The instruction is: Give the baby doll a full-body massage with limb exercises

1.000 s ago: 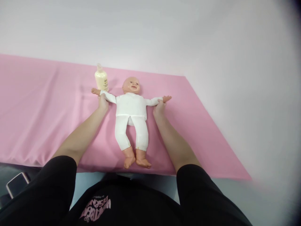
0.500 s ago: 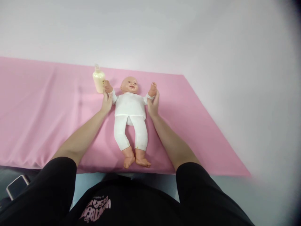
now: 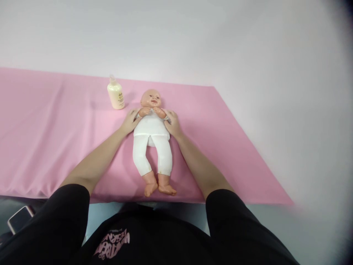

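Observation:
A baby doll (image 3: pixel 151 127) in a white top and trousers lies on its back, head away from me and feet toward me. Both its arms are folded in, with the small hands over its upper chest. My left hand (image 3: pixel 131 120) is closed around the doll's arm on the left side. On the other side, my right hand (image 3: pixel 173 123) grips the doll's other arm. Parts of the doll's sleeves are hidden under my fingers. Beyond my left hand stands a pale yellow pump bottle (image 3: pixel 116 95), not touched by it.
A pink cloth (image 3: pixel 231 158) covers the table, with wrinkles at the left and its edge slanting away on the right. A pale wall or surface lies behind. At the lower left, a device with a dark screen (image 3: pixel 20 219) sits below the table edge.
Both my hands have brought the doll's arms from spread out at the sides to folded inward over its chest. The bottle's front now shows in full.

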{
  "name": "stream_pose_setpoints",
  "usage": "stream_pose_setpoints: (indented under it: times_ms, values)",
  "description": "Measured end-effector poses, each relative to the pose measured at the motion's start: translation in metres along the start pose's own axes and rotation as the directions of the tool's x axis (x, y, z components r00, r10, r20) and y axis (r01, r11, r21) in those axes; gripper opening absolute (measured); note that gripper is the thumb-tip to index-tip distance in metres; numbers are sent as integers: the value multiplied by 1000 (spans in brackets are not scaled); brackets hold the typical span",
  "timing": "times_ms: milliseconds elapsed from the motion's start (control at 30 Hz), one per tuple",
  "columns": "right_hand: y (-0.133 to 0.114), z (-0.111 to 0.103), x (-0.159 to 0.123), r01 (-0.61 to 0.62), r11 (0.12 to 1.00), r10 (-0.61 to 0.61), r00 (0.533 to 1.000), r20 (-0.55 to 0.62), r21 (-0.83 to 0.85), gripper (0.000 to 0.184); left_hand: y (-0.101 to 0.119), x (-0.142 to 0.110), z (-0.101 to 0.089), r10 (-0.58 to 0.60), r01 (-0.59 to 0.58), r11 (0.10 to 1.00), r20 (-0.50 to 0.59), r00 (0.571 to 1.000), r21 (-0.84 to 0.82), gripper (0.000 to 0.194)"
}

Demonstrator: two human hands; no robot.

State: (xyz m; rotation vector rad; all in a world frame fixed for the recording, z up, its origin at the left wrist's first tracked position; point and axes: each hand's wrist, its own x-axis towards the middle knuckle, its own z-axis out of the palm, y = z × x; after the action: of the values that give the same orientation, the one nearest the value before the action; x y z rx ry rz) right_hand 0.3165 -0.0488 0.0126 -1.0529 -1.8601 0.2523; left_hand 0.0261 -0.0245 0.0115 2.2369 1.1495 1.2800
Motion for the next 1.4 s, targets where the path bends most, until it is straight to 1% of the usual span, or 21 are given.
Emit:
stream_pose_setpoints:
  times_ms: [233,367,467,567,700,833,967,1067,1133,1200,1400]
  values:
    - [1,1,0,8,1000,-8,1000,-10,0,69,2,0,-3,-6,6,1000,8,1000,10,76]
    - [0,0,0,9,1000,-9,1000,-12,0,66,4,-1,-4,8,-8,1000,-3,1000,6,78]
    - [-1,0,-1,42,999,-43,998,-47,-12,65,6,-2,-7,21,-21,1000,-15,1000,13,84]
    - [0,0,-2,71,997,-73,993,-98,-26,68,7,-2,-11,4,-5,1000,-52,999,-2,88]
    - [7,4,0,30,998,-38,989,-142,-59,69,2,-2,-8,-31,25,998,-93,995,-64,95]
    - [23,10,2,-45,993,30,991,-134,-105,69,-9,-2,-1,-90,78,992,-120,989,-102,98]
    - [39,14,2,-117,987,103,987,-121,-114,74,-19,-2,2,-169,157,983,-128,977,-93,92]
    - [45,12,2,-200,975,191,977,-92,-96,72,-21,-2,0,-210,203,977,-138,968,-61,86]
    - [46,10,3,-244,967,239,969,-61,-80,68,-20,-1,-1,-208,205,978,-149,967,-34,81]
    - [47,7,3,-264,963,261,964,-44,-60,64,-19,-1,-3,-190,191,982,-164,968,-7,75]
    - [46,4,4,-250,968,250,967,-45,6,58,-12,-3,-6,-146,151,989,-246,958,4,56]
